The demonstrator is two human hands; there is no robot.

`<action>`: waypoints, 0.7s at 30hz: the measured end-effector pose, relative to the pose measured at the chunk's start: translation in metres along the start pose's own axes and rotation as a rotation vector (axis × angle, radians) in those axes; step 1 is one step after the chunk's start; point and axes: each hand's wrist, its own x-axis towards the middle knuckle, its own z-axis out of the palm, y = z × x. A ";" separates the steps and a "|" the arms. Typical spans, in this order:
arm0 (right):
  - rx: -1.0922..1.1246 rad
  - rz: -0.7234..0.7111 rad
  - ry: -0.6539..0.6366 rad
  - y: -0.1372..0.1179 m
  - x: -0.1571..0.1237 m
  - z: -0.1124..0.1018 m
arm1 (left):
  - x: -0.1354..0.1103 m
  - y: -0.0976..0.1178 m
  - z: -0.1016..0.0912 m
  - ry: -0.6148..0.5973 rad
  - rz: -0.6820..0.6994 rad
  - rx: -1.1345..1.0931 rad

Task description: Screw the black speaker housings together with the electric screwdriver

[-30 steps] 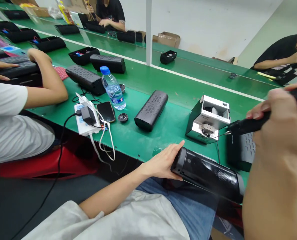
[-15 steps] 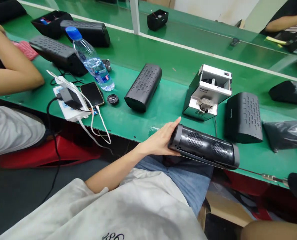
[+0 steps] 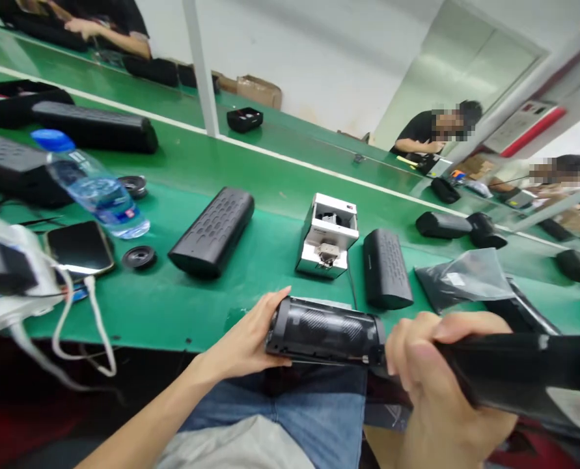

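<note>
Black cylindrical mesh-fronted speaker (image 3: pixel 326 331) lies across the lap at the green bench (image 3: pixel 182 312) edge, left hand (image 3: pixel 245 342) fingers cupping its end, right hand (image 3: pixel 441 391) fist wrapped around a black electric screwdriver (image 3: pixel 519 371).

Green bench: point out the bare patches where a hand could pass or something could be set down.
Bare green bench lies behind the ribbed black speaker and the white screw feeder box, up to the white stripe. A smaller patch sits in front of that speaker, near the edge. The left end, around the clear water bottle and black phone, is crowded.
</note>
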 end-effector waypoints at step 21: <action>0.106 -0.040 -0.262 0.004 0.006 -0.025 | -0.002 -0.003 0.006 0.028 -0.068 -0.013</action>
